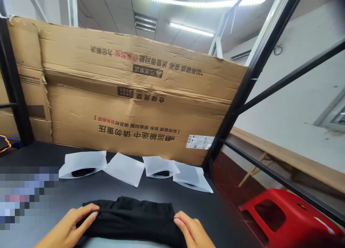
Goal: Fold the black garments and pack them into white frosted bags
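A black cloth [134,221] lies gathered in a wide band near the front edge of the dark table. My left hand [72,224] pinches its left end between thumb and fingers. At the right end, my right hand [190,228] grips the cloth with thumb and fingers together. Part of something pale shows under the cloth at the bottom of the view. Beyond the cloth, several translucent white bags [125,169] lie in a row; some have slightly parted openings.
A large cardboard sheet [140,108] stands behind the black table [113,190], between dark metal posts. A red plastic stool [293,219] stands on the floor at the right, below a wooden bench [291,162]. The table's left part is pixelated.
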Motion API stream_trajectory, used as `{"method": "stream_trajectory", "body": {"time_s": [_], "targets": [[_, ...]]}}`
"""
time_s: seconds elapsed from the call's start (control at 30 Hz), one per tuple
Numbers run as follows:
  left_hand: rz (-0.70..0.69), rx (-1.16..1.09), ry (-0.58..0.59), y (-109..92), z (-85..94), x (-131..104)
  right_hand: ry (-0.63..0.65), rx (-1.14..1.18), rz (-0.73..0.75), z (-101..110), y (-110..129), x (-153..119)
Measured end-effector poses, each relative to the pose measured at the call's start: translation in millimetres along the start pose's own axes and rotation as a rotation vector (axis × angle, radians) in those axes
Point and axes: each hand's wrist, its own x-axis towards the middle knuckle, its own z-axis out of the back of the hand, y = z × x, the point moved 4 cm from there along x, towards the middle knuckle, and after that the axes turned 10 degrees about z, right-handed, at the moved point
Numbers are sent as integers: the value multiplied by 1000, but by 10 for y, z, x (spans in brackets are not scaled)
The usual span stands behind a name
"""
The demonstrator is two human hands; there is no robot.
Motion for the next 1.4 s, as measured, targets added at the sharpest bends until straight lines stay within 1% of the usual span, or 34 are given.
{"method": "stream_trajectory", "body": {"time_s": [0.07,0.1,0.13,0.2,0.27,0.3,0.33,0.37,0.4,0.43,0.47,0.5,0.53,0.57,0.63,0.73,0.8,0.87,0.97,1.03,1.1,1.13,1.17,1.2,1.27,1.3,1.33,1.37,1.4], "targets": [[85,-15,3,-189,2,123,-33,-75,-46,-41,36,187],[126,-1,-29,-258,0,171,-38,-113,-60,-74,40,272],[154,22,-82,-308,-2,203,-41,-149,-73,-109,34,340],[165,87,-248,-369,-3,218,-55,-230,-106,-169,0,414],[88,153,-413,-459,-31,186,-77,-311,-137,-196,-37,417],[16,181,-465,-539,-70,166,-97,-340,-148,-194,-47,406],[-74,210,-479,-647,-136,152,-127,-351,-154,-182,-48,395],[-177,237,-448,-779,-233,147,-165,-342,-156,-164,-40,389],[-283,260,-383,-926,-354,150,-206,-323,-158,-146,-25,391],[-389,289,-262,-1075,-508,159,-245,-304,-163,-132,-6,400],[-454,309,-150,-1201,-660,174,-275,-291,-170,-128,17,418],[-488,326,-45,-1297,-807,193,-289,-283,-172,-140,41,441],[-487,334,30,-1355,-934,218,-290,-282,-173,-165,62,465],[-476,336,80,-1380,-1037,243,-281,-281,-170,-201,79,486],[-426,327,104,-1342,-1160,289,-246,-258,-161,-281,94,504],[-379,311,63,-1202,-1196,324,-164,-154,-141,-365,72,468],[-391,310,50,-1143,-1182,323,-116,-65,-150,-367,38,426],[-429,313,34,-1126,-1150,309,-79,43,-179,-333,-4,393],[-526,356,-36,-1135,-1048,263,-25,294,-237,-250,-83,352],[-594,414,-125,-1142,-953,222,-11,465,-345,-178,-166,303],[-645,474,-221,-1157,-876,182,-39,526,-475,-74,-248,250],[-663,494,-262,-1170,-856,165,-68,497,-510,-5,-267,238],[-677,505,-292,-1188,-851,151,-104,435,-508,72,-260,243],[-684,507,-312,-1208,-861,142,-143,343,-475,149,-222,263],[-676,494,-327,-1250,-911,140,-220,98,-395,250,-59,327],[-661,482,-330,-1266,-943,145,-253,-34,-357,252,59,363],[-643,470,-328,-1278,-977,153,-277,-152,-318,209,194,400],[-626,455,-323,-1283,-1007,161,-290,-252,-280,118,334,436],[-614,435,-316,-1281,-1032,168,-285,-314,-210,-20,477,477]]}}
